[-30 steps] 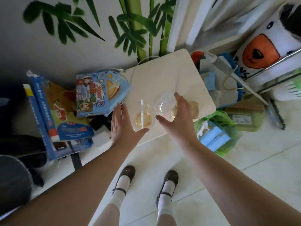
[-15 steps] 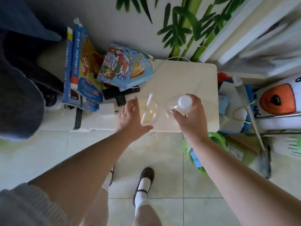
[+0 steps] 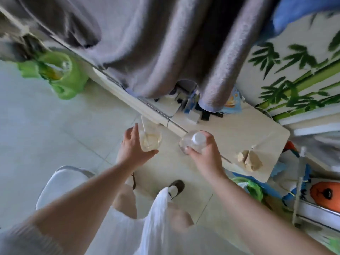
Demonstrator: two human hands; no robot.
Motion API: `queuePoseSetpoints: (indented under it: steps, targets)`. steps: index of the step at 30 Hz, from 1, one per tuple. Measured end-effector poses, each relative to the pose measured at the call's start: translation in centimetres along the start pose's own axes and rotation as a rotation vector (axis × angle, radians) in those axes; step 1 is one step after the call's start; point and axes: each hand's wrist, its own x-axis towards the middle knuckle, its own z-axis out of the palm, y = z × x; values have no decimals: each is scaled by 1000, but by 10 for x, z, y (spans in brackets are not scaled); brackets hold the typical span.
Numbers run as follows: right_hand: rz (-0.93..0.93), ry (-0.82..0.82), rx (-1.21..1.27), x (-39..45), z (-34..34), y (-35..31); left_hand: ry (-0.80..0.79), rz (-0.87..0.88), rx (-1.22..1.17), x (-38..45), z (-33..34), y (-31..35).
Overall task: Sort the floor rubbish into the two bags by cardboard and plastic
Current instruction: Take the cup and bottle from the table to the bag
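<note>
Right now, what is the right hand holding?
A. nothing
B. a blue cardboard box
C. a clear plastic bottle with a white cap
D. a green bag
C: the right hand has its fingers curled round a clear plastic bottle with a white cap, while the left hand holds a clear cup with a straw.

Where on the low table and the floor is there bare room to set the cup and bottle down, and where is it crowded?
Free: the low table's middle, between the crumpled brown paper and the dark clutter at its far end; also the floor tiles between the left hand and the green bag. Crowded: the strip along the table's right edge.
</note>
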Motion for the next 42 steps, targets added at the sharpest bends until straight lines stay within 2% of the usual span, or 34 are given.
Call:
queuePoseSetpoints:
  steps: [8,12,16,25,31,37,42]
  targets:
    - [-266,-328,-59,-1,127,-161,287,-270,-306,-17,-138,-117]
    - [-351,-411,-69,-3,189,-244,407,-319,-389,-20,-207,-175]
    - [-416,-475,-62,0,245,-308,460,-358,-437,-10,-266,-222]
    - [-437,-460,-84,43,320,-396,461,-400,-439,48,-355,-279]
    - [-380,-364,-29,113,368,-452,418,-387,-438,133,-420,-294]
    - [-323,-378,1,186,419,-517,388,-387,-347,214,-491,-314]
    - [-256,-306,-19,221,469,-548,321,-341,-290,274,-536,-344]
